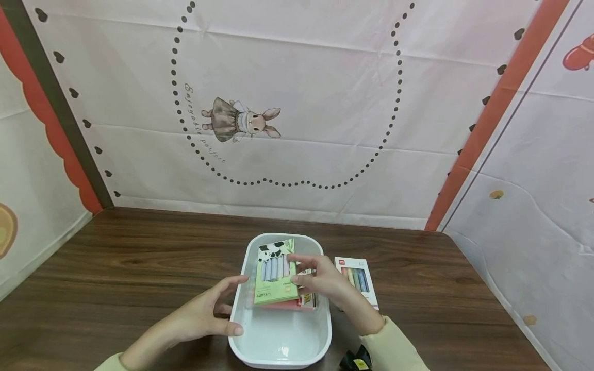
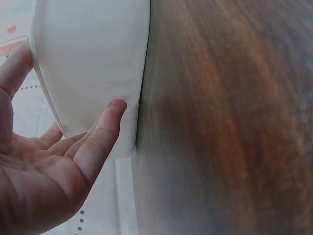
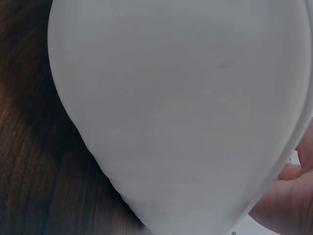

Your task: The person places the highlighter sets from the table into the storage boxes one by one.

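Note:
A white plastic tub (image 1: 284, 335) stands on the wooden table. In the head view, my left hand (image 1: 199, 314) rests at its left side, fingers spread, with fingertips and thumb at the rim. The left wrist view shows that hand (image 2: 54, 166) with a finger against the outer wall. My right hand (image 1: 322, 278) reaches over the right rim and pinches the right edge of a green cow-print box of pens (image 1: 266, 294). Beneath that box, a red package (image 1: 303, 303) lies inside the tub, partly covered. In the right wrist view the tub wall hides most of the hand (image 3: 283, 205).
Right of the tub lies a white box of coloured sticks (image 1: 355, 278), partly behind my right forearm. A black object with a yellow label (image 1: 357, 359) sits near the front, by the right sleeve. Printed cloth walls (image 1: 315, 103) stand behind and beside the table (image 1: 139, 257).

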A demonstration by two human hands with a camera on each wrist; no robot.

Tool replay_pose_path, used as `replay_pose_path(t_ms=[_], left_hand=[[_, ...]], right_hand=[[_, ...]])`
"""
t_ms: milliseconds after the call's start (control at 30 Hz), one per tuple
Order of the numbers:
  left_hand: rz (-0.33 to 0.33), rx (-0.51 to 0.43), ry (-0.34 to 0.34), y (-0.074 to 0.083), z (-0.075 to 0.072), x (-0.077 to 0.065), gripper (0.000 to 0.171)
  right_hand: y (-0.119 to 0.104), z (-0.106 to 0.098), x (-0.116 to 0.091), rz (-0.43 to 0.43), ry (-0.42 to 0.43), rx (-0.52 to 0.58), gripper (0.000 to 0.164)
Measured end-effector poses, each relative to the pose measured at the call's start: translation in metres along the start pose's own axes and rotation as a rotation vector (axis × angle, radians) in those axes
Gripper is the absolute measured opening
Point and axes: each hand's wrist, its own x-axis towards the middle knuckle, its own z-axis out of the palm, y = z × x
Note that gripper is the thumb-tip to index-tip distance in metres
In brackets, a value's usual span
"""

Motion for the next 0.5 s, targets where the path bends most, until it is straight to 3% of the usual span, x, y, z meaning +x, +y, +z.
replay_pose_path(t_ms=[500], left_hand=[[0.013, 0.000, -0.009, -0.0009, -0.0006, 0.0002, 0.088]], right_hand=[[0.0009, 0.0059, 0.0011, -0.019, 0.010, -0.106, 0.045]])
